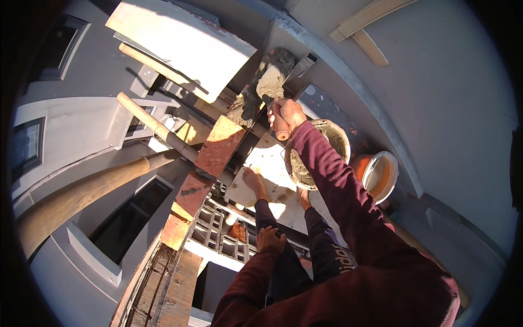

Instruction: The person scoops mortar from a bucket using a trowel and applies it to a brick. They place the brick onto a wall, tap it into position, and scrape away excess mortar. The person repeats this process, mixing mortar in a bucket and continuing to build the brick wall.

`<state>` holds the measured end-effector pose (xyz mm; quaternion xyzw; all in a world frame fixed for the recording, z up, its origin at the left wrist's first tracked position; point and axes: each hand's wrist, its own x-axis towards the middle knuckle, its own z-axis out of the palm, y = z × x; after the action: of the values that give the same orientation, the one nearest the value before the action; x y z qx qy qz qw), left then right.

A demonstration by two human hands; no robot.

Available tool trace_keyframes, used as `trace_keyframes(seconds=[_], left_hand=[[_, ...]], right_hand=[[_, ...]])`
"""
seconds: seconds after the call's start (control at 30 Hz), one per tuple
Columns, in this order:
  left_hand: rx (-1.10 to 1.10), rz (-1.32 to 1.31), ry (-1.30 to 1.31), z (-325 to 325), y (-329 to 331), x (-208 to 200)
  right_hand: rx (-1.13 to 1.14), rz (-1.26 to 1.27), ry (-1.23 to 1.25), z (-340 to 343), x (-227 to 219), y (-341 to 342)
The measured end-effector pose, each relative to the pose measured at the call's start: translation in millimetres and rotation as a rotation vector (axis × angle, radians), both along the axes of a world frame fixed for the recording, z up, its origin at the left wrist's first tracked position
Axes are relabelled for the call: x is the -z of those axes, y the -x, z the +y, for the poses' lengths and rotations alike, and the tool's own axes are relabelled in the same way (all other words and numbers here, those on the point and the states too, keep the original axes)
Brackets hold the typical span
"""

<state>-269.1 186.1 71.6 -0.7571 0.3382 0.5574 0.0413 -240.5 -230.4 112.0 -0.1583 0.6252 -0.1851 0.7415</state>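
My right hand point(290, 113) is closed round the handle of a trowel point(271, 82), its blade coated with mortar and pointing away from me. The blade sits over wet grey mortar point(246, 108) at the far end of a narrow wall. Nearer along that wall lies a row of red bricks point(220, 145). Under my right forearm stands a bucket point(346, 143) with mortar inside, partly hidden by the sleeve. My left hand point(271, 240) rests on my leg with its fingers laid over it, holding nothing visible.
An orange bucket with a pale rim point(388, 163) stands at the right. Bamboo poles point(98, 182) cross on the left beside a large pale board point(182, 46). My bare feet stand on a mortar-stained board point(245, 191). Hollow blocks point(210, 218) and exposed rebar point(147, 297) show below.
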Motion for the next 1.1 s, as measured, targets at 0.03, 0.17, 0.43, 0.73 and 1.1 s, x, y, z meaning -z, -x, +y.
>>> trace_keyframes(seconds=[0.03,0.17,0.43,0.73,1.1], left_hand=[[-0.001,-0.009,0.004,4.2,1.8,7.1],[-0.053,-0.026,0.016,25.4,13.6,32.3],[-0.133,0.002,0.013,5.2,2.8,5.2],[-0.190,0.032,-0.011,11.1,3.6,3.0],[-0.189,0.074,-0.039,7.9,7.5,3.5]], right_hand=[[-0.009,-0.009,-0.034,5.0,1.8,-4.9],[-0.335,0.102,-0.033,30.0,-46.5,-4.6],[-1.795,1.343,1.123,-59.2,-59.3,40.6],[-2.047,1.443,1.112,-147.3,14.8,-9.1],[-2.004,1.114,1.322,-65.4,-23.0,23.7]])
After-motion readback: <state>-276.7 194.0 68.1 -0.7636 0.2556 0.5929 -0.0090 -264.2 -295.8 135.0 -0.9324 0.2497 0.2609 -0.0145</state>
